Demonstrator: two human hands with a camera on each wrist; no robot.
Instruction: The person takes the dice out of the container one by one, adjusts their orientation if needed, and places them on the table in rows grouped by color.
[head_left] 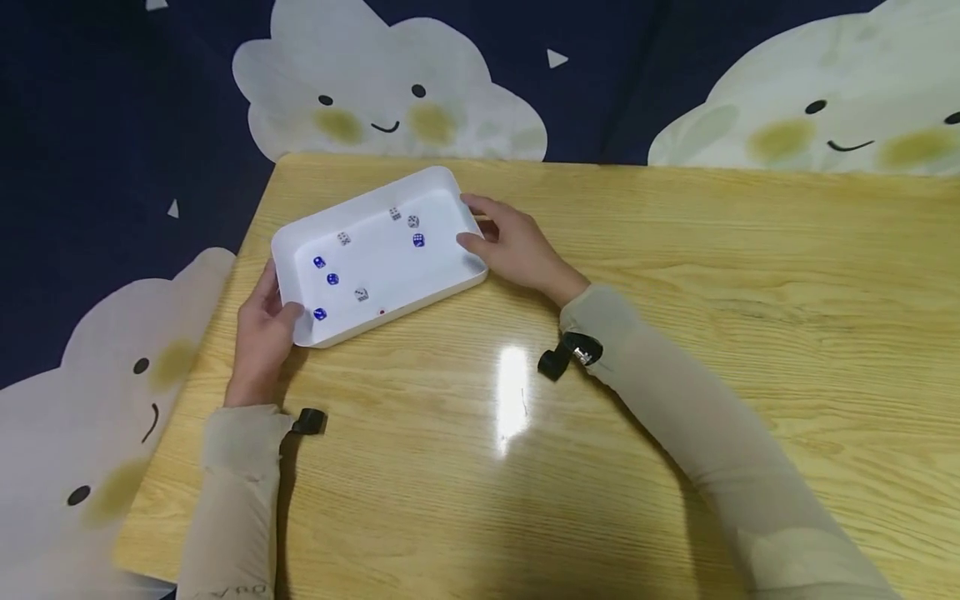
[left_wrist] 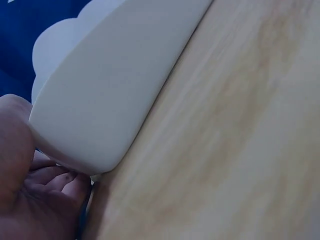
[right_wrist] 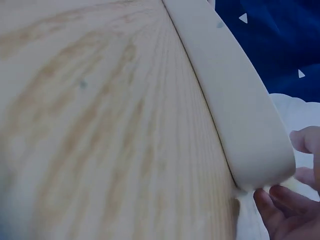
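White tray [head_left: 382, 258] grasped at both ends

The left grip [head_left: 258, 337] held the tray's left end, thumb over the rim and fingers outside the wall; the right grip [head_left: 517, 246] clasped the opposite end, thumb lapping inward over its rim. Between the two grips lay the tray, its base seeming to sit on the tabletop [head_left: 750, 250]. It looked light, stiff and smooth, probably plastic, so likely to slide easily and be slippery under dry fingers. Those short ends seemed the best places to take hold, kept level, since a tilt would probably send the loose contents tumbling toward the lower grip.

Inside, close to the left grip, were three blue dice [head_left: 333, 279], with two pale dice [head_left: 362, 293] a little farther inward. Nearer the right grip were another blue die [head_left: 418, 240] and two more pale ones. By the near wall showed a red-spotted piece [head_left: 382, 312], mostly hidden.

Behind the grips ran light sleeves [head_left: 675, 392]; beyond the tray, past the tabletop's far edge, stood a dark cloud-print backdrop [head_left: 600, 83].
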